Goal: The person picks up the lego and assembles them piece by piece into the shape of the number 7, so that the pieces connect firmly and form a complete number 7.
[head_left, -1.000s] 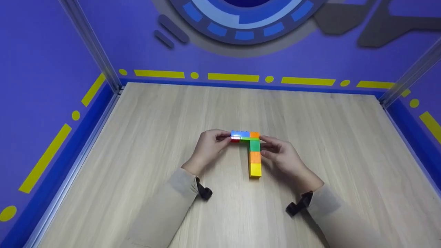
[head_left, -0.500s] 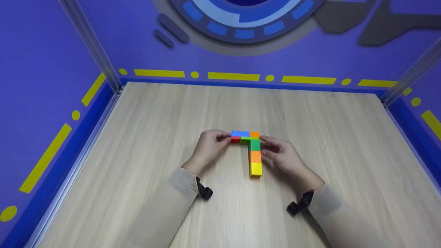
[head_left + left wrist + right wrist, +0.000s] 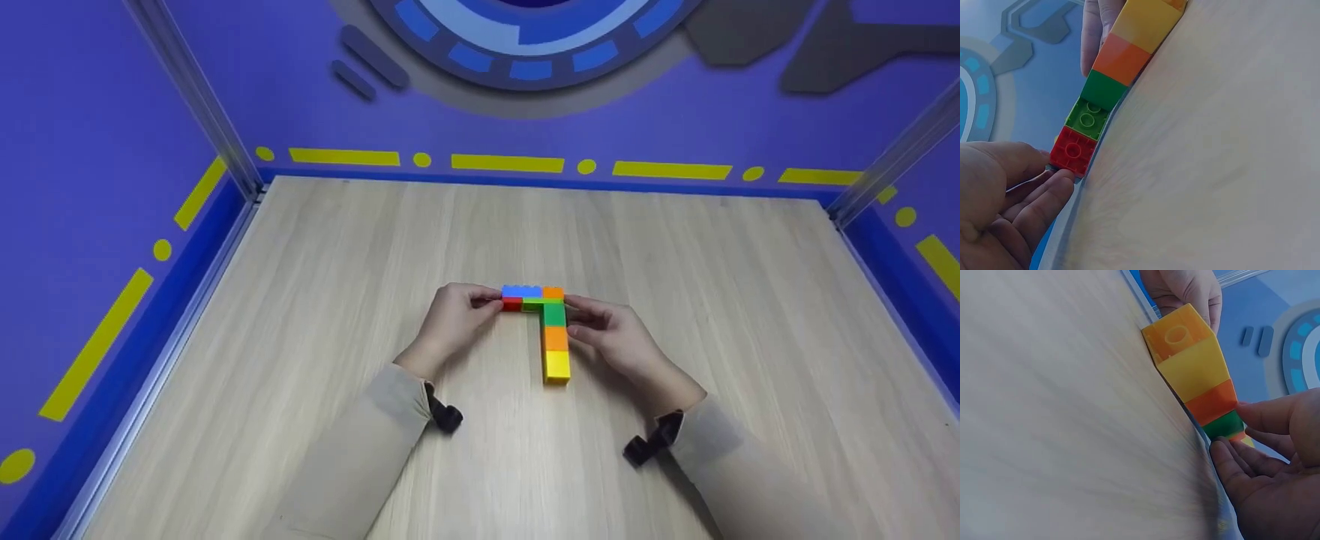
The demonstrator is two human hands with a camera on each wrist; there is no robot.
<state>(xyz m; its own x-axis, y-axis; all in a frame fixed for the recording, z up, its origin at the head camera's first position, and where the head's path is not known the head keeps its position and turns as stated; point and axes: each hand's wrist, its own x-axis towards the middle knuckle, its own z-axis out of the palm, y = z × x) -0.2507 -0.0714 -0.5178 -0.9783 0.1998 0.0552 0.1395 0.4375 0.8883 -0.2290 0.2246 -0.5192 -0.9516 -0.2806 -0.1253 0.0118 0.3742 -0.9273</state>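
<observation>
On the table lies a joined structure of toy building bricks, bent at a right angle. Its far arm has a blue brick (image 3: 522,292), an orange brick (image 3: 553,292), a red brick (image 3: 1073,151) and a light green brick (image 3: 1087,118). A green brick (image 3: 554,314), another orange brick (image 3: 556,338) and a yellow brick (image 3: 557,366) run toward the person. My left hand (image 3: 454,319) pinches the red and blue end between thumb and fingers. On the opposite side, my right hand (image 3: 619,338) holds the structure by the green brick, thumb and fingertips against it.
Blue panels with yellow markings (image 3: 507,163) wall in the wooden table (image 3: 360,240) at the back and both sides. Metal profiles (image 3: 187,97) stand at the corners. Each wrist carries a black strap-mounted device (image 3: 445,417) below a beige sleeve.
A bright glare over the red and blue bricks, seen a second ago, is gone. The view has shifted very slightly; both hands and the bricks keep their places.
</observation>
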